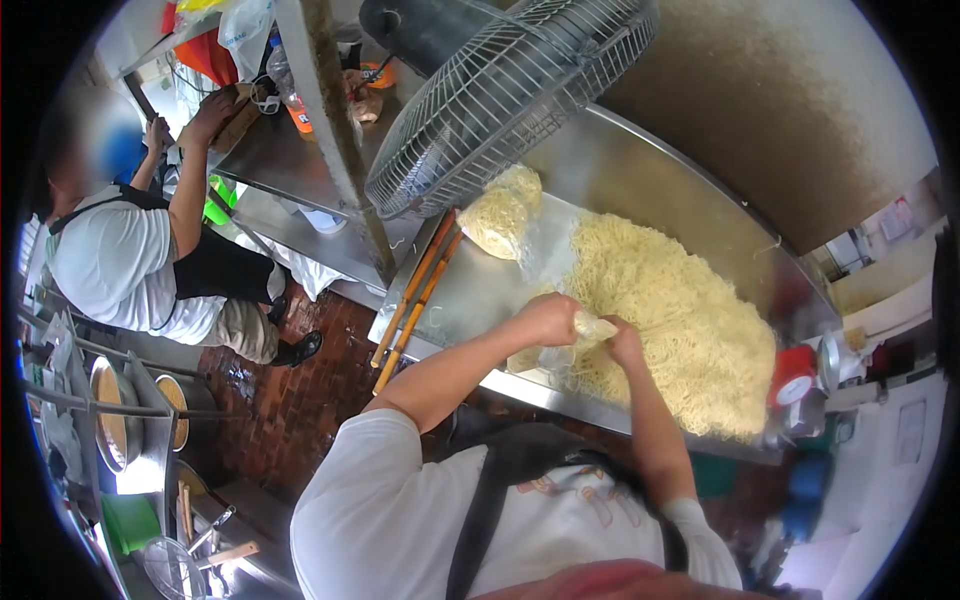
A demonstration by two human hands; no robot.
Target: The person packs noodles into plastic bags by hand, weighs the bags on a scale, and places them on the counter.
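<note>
1. The left hand [553,318] is over the near edge side of the metal worktop [470,300], fingers closed around the gathered neck of a clear bag of noodles [526,358]
2. The right hand [625,341] is just beside it, fingers pressed together on the other end of the gathered plastic; their exact grip is partly hidden
3. The bag of noodles hangs or rests below the left hand, close to the near edge, partly covered by the forearm; whether it touches the metal cannot be told
4. A big loose noodle pile [680,325] fills the middle and right of the worktop, reaching the near edge at its right end and lying close beside the right hand
5. A second filled bag [503,215] lies toward the back-left corner, left of the pile
6. Two wooden sticks [414,290] lie side by side along the left edge, their lower ends jutting past the near-left corner
7. Open room: bare metal between the sticks and the left hand, plus a strip behind the pile up to the raised back wall
8. A caged fan [510,105] juts in above the back-left corner, limiting room there
9. A red scale [794,375] is by the right end
10. A co-worker [120,255] stands well apart, beyond the left edge
</note>
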